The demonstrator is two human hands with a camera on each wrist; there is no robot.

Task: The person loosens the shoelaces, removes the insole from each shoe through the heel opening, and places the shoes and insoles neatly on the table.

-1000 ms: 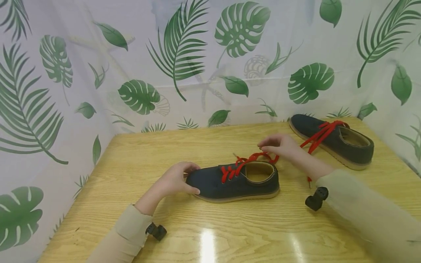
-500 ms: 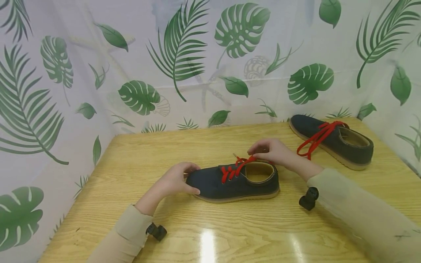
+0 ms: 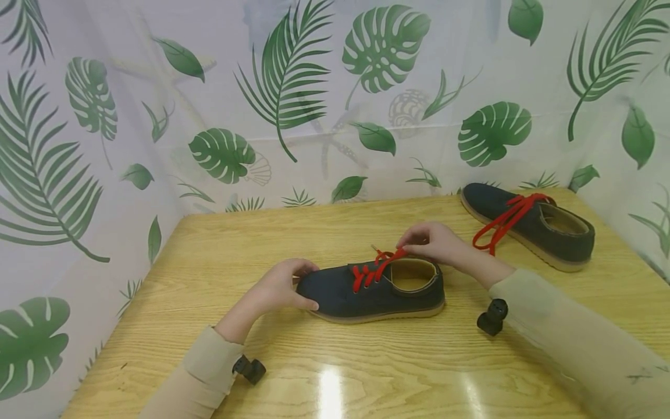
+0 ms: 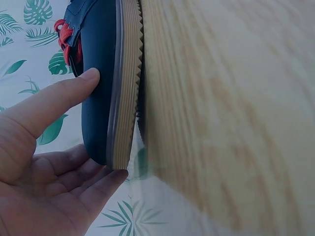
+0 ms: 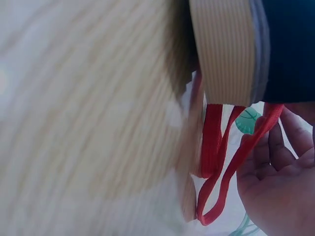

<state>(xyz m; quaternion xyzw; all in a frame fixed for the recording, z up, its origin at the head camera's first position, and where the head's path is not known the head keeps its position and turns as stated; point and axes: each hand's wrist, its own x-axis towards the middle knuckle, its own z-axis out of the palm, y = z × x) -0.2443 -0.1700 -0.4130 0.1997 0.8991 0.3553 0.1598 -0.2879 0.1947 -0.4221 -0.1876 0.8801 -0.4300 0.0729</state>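
Observation:
A dark navy shoe (image 3: 335, 291) with red laces and a tan ribbed sole lies on the table, toe to the left. My left hand (image 3: 277, 285) grips its toe, thumb on the near side and fingers round the far side. The left wrist view shows that thumb against the upper (image 4: 101, 118). Over the shoe's opening, my right hand (image 3: 434, 244) pinches the red shoelace (image 3: 395, 255) near the tongue. In the right wrist view a loop of shoelace (image 5: 224, 187) hangs past the heel, beside the hand; the pinching fingertips are hidden there.
A second navy shoe (image 3: 570, 247) stands at the back right, its long red laces (image 3: 502, 221) trailing toward my right forearm. Behind the wooden table (image 3: 235, 233) hangs a leaf-patterned cloth (image 3: 314, 157). Black wrist cameras sit at both cuffs.
My right hand has moved left and slightly down from behind the shoe's heel, to the laces by the tongue, and has stayed there since. The left hand and shoe have not moved.

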